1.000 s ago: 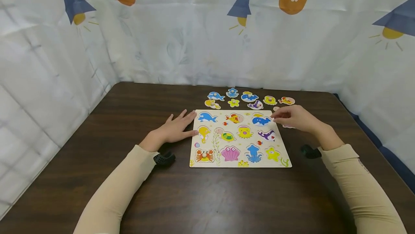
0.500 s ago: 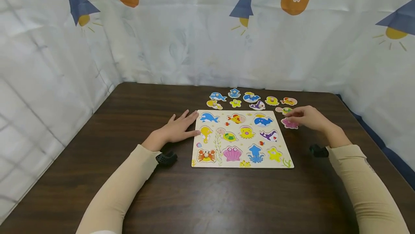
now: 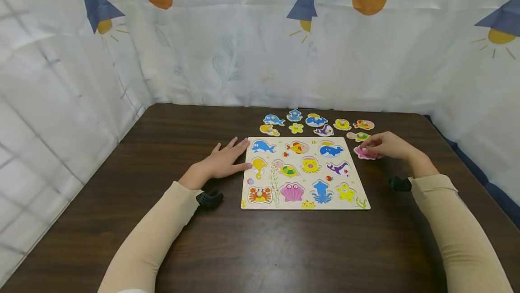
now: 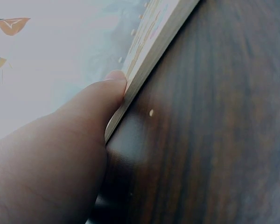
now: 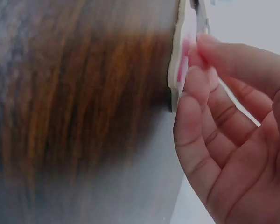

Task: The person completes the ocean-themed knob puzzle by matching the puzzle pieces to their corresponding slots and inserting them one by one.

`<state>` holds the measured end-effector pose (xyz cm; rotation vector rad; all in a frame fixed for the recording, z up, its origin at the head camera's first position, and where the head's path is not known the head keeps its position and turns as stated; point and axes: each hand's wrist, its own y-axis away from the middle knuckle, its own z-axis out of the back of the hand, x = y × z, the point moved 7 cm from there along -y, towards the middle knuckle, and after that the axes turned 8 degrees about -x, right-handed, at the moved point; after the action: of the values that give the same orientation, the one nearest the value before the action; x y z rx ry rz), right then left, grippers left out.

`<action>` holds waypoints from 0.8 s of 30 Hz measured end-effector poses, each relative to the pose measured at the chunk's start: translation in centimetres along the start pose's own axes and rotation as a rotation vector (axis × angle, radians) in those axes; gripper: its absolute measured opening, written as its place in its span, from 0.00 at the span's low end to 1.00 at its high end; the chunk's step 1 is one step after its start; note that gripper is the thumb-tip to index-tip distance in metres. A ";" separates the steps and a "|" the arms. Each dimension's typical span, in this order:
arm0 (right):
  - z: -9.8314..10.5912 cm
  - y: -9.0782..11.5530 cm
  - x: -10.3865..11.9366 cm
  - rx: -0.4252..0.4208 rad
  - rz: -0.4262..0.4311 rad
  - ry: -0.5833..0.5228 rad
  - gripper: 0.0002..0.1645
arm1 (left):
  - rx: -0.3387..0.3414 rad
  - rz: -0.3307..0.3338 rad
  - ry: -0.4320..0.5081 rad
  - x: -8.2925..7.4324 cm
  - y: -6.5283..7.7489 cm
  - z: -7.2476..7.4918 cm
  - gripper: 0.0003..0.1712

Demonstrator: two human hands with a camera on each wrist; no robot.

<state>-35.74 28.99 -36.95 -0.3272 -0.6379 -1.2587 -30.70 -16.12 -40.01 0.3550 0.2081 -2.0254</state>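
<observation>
Head view: a flat, pale wooden puzzle board [image 3: 264, 206] printed with bright sea creatures is laid on a dark brown wood-grain table [image 3: 227, 243]. By the right hand [image 3: 389, 146], whose thumb and fingers are curled in toward one another, a pink scallop-edged shell piece [image 3: 363, 154] with a pale rim is pinched just beside the board's right edge; the exact hold is partly covered by the fingers, and whether the piece is raised from the table cannot be told. The left hand [image 3: 219, 161] is spread flat with nothing held, its thumb and fingertips rested on the board's left edge and upper left corner. As far as can be judged, little of the board is filled: only the orange-and-white crab piece [image 3: 260, 195], on which a round knob can be seen, appears to be seated, in the lower left recess. Ten pieces are counted off the board. Besides the shell, a green-and-yellow turtle piece [image 3: 358, 137] is laid just beyond the right hand, and eight more are scattered past the far edge, among them a yellow star piece [image 3: 296, 128] and a blue squid piece [image 3: 294, 115]. The pink shell-shaped recess [image 3: 291, 192], in the bottom row, is judged to be unfilled.
</observation>
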 end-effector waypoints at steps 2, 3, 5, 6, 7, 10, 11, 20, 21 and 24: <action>0.0 -0.1 0.0 -0.001 -0.006 0.007 0.21 | -0.003 0.001 0.004 0.0 0.0 0.0 0.51; 0.0 -0.2 0.0 -0.001 -0.007 0.009 0.21 | -0.006 0.002 0.003 0.0 0.0 0.0 0.52; 0.0 -0.3 -0.1 -0.001 -0.011 0.011 0.21 | -0.009 0.002 0.000 0.0 -0.1 0.0 0.52; 0.0 -0.3 0.0 0.000 -0.014 0.009 0.21 | -0.010 0.003 0.000 0.0 -0.1 0.0 0.52; 0.0 -0.3 0.0 0.002 -0.017 0.008 0.21 | -0.009 0.003 -0.002 0.0 -0.1 0.0 0.52; -0.1 -0.4 -0.1 0.007 -0.028 0.003 0.21 | -0.006 0.004 -0.003 0.0 -0.1 0.0 0.52; 0.0 -0.4 -0.1 0.006 -0.033 0.000 0.21 | -0.006 0.005 -0.001 0.0 -0.1 0.0 0.52; 0.0 -0.3 -0.4 -0.006 -0.044 0.018 0.20 | -0.005 0.006 0.003 -0.2 0.0 0.1 0.51; 0.1 -0.3 -0.4 -0.007 -0.043 0.024 0.20 | -0.004 0.006 0.002 -0.2 0.0 0.1 0.51; 0.4 -0.3 -0.4 -0.015 -0.039 0.042 0.19 | -0.004 0.006 0.001 -0.2 0.0 0.1 0.51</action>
<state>-36.19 29.38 -36.93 -0.3014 -0.6019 -1.3050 -30.59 -16.01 -39.81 0.3538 0.2114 -2.0189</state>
